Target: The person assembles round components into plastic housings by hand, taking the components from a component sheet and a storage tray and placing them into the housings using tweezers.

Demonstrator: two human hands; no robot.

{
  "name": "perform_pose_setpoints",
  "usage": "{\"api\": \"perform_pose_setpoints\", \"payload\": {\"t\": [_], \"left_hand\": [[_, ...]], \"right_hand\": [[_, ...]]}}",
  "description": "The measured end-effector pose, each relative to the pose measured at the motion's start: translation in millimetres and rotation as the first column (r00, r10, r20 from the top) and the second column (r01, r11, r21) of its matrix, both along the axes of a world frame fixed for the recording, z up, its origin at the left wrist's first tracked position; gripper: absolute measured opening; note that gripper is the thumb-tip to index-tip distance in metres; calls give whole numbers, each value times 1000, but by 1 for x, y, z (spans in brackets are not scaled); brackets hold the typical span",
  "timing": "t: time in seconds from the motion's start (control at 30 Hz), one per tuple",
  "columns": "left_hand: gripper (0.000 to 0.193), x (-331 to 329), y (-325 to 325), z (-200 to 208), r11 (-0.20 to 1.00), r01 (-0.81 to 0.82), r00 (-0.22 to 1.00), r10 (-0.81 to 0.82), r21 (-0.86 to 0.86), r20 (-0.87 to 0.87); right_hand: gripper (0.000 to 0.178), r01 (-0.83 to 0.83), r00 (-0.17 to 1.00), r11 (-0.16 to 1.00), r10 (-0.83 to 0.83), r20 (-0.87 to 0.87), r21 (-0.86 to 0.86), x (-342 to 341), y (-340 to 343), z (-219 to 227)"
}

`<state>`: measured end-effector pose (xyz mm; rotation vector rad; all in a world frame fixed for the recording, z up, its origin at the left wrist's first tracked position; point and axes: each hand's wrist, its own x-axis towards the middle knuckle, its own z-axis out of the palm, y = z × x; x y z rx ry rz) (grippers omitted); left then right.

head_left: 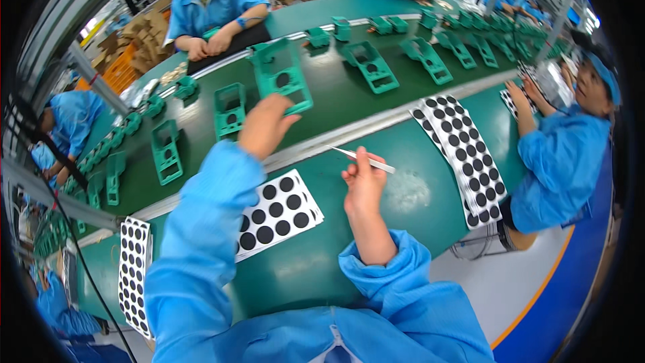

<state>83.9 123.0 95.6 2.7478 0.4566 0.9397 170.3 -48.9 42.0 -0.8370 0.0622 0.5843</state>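
Note:
My left hand reaches over the conveyor and grips the near end of a green plastic housing. That housing looks larger than its neighbours and has a black round disc inside it. In my right hand is a pair of metal tweezers, held between thumb and fingers over the bench, tips pointing left. I see nothing between the tips. Below my left forearm lies a sheet of black round stickers, partly hidden by the sleeve.
More green housings stand along the dark green conveyor, which has a metal rail. Sticker sheets lie to the right, others to the left. A co-worker sits at right; another works across the belt.

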Motion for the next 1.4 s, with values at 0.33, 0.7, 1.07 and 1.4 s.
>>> {"api": "perform_pose_setpoints", "payload": {"t": [0.33,0.7,1.07,1.4], "left_hand": [[33,52,20,-69,975,-222,913,207,-4,-351],[67,-140,-48,-3,979,-143,837,41,-146,-546],[76,-193,-116,-54,956,-280,905,234,-86,-355],[35,-200,-114,-62,987,-34,971,-5,-159,-237]], "right_hand": [[20,-16,999,993,20,33,-116,-9,-7,-5],[20,-237,949,957,265,172,-169,-25,3,2],[17,-527,528,728,685,503,-438,-78,-4,-11],[15,-547,449,655,755,477,-522,-73,-3,-12]]}}
